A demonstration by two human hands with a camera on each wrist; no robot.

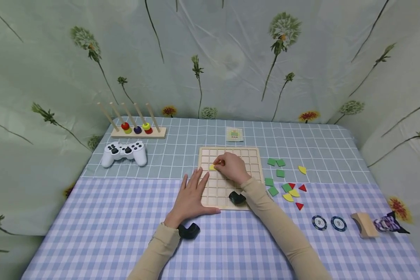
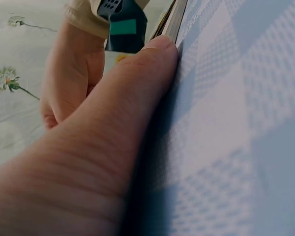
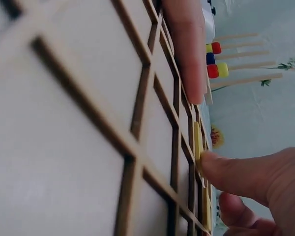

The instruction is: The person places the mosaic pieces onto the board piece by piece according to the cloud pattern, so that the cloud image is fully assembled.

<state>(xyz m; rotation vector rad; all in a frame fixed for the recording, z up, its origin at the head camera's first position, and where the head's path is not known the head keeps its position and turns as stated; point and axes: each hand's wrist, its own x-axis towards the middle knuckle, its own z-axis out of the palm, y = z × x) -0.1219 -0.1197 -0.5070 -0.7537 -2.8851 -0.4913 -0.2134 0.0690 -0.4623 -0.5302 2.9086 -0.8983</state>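
A wooden grid board (image 1: 225,194) lies in front of me. My left hand (image 1: 189,200) rests at its left front corner with fingers spread, fingertips along the left side and thumb against the front edge. Over the board, my right hand (image 1: 232,168) has its fingers curled, thumb and fingertips at a small yellow tile (image 1: 212,167) in a square near the left side. In the right wrist view the right thumb (image 3: 221,169) touches the edge of this yellow tile (image 3: 197,142). A second yellow piece (image 3: 206,211) sits farther along the grid, mostly hidden in the head view.
Right of the board lie several green squares (image 1: 280,173), yellow quarter-rounds (image 1: 302,169) and red triangles (image 1: 299,206). A pattern card (image 1: 235,134) lies behind it. At left stand a game controller (image 1: 124,152) and peg stand (image 1: 138,133); at right, poker chips (image 1: 319,223) and a wooden arch block (image 1: 365,224).
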